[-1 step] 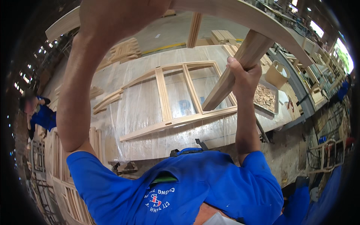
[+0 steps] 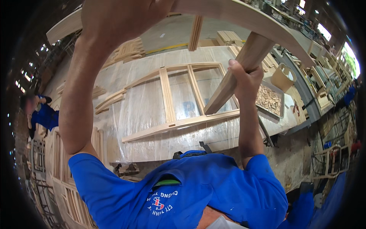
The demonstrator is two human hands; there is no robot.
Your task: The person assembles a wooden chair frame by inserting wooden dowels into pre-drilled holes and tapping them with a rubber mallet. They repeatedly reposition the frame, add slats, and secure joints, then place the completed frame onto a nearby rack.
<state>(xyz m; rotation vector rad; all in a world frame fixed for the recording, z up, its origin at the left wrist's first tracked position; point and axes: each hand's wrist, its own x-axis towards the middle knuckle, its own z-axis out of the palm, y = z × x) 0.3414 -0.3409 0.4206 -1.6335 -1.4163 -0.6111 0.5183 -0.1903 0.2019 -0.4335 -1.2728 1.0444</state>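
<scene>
I hold up a pale wooden frame; its long, slightly curved rail crosses the top of the view. My left hand is closed on the rail; its fingertips run out of the picture. My right hand wraps round a thick crosspiece that slants from the rail down toward the table, thumb on top. A thinner slat also hangs from the rail. Under my hands, another wooden frame with several crossbars lies flat on a table covered in clear plastic film.
Right of my right forearm sits a metal tray of wooden dowels, with a tan bucket behind it and pliers alongside. Wood strips are stacked at the far edge. A co-worker in blue is at left.
The view has shifted very slightly. My right hand and the crosspiece sit a touch further left; both hands keep their hold.
</scene>
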